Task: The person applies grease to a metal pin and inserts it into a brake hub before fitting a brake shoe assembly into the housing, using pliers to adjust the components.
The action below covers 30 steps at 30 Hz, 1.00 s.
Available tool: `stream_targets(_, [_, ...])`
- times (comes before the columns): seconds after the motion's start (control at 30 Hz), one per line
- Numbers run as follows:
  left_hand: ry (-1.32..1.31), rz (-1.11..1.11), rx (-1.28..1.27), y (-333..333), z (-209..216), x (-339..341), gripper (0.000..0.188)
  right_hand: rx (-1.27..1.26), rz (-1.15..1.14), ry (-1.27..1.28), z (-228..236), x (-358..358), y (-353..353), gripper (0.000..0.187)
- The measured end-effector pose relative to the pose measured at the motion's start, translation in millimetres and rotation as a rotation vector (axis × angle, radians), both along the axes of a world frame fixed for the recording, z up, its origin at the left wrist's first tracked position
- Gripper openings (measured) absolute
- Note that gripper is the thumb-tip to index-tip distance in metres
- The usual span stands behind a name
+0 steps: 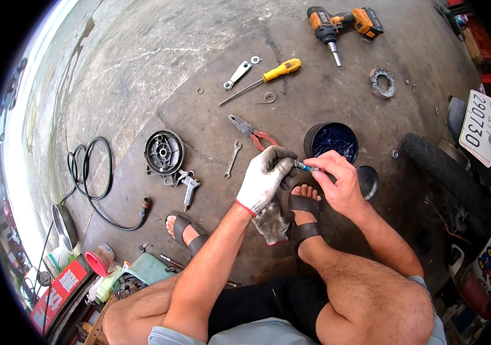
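My left hand (264, 177), in a soiled white work glove, closes around a small metal part (301, 165) smeared with blue grease. With bare fingers, my right hand (340, 179) pinches the part's other end; its exact kind is too small to make out. Just beyond my hands stands a dark round tub (308, 140) of blue grease, and a round lid (367, 181) lies beside it, partly behind my right hand. A second dirty glove (270, 224) is on the floor under my left wrist. Red-handled pliers (262, 137) and a wrench (233, 160) rest near my left hand.
A motorcycle's rear tyre (436, 167) is at right. Farther off lie a cordless impact driver (329, 29), a yellow screwdriver (277, 71) and a brake shoe ring (382, 83). At left are a metal hub (165, 153), an air blow gun (189, 187) and a hose (108, 211).
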<state>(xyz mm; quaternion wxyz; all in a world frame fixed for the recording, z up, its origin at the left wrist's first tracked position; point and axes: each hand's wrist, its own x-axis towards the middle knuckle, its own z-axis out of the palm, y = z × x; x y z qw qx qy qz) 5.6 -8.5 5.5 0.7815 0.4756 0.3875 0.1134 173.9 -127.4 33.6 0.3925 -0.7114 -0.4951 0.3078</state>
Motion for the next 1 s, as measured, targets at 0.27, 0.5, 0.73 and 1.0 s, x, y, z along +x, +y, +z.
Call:
stream_targets(0.27, [0.083,0.045,-0.072,-0.3,3.5,0.8,0.012,0.032,0.182,-0.197,10.4,2.8,3.4,0.031])
stream_targets(0.5, [0.111,0.068,-0.046,-2.1,-0.4,1.8,0.013,0.095,0.162,-0.269,10.2,2.6,-1.2,0.033])
stream_targets(0.73, [0.13,0.052,-0.074,-0.6,6.3,3.1,0.014,0.137,0.166,-0.334,10.1,3.2,2.9,0.034])
stream_targets(1.0, [0.163,0.066,-0.062,-3.4,3.1,4.4,0.016,0.131,0.184,-0.346,9.9,2.6,6.7,0.033])
